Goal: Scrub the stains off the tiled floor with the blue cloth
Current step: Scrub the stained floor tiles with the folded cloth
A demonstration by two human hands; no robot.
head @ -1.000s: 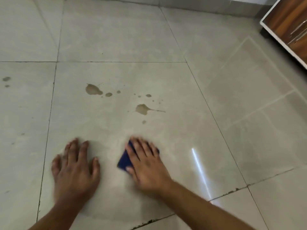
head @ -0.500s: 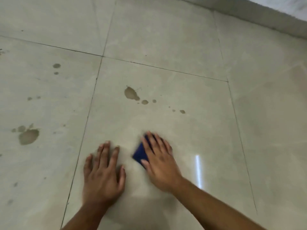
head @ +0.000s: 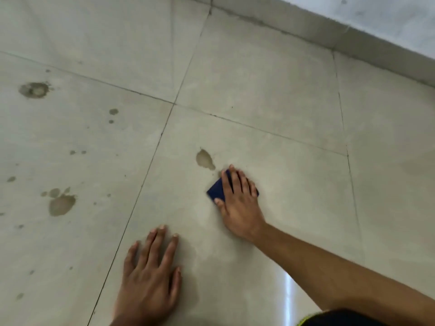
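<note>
Glossy beige tiled floor [head: 270, 128] carried brown stains [head: 205, 159]. Right hand [head: 237, 203] pressed the folded dark blue cloth [head: 217, 189] flat beside one, fingers [head: 236, 178] slightly apart. Left hand [head: 150, 276] lay flat, fingers spread.

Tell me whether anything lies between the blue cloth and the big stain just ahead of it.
Nothing visible does. The blue cloth, pressed under the right hand, sits just short of the stain, with only bare tile between.

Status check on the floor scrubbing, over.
Right hand pressing blue cloth beside brown stain. Left hand flat, bracing. More stains left. Nothing obstructing.
</note>
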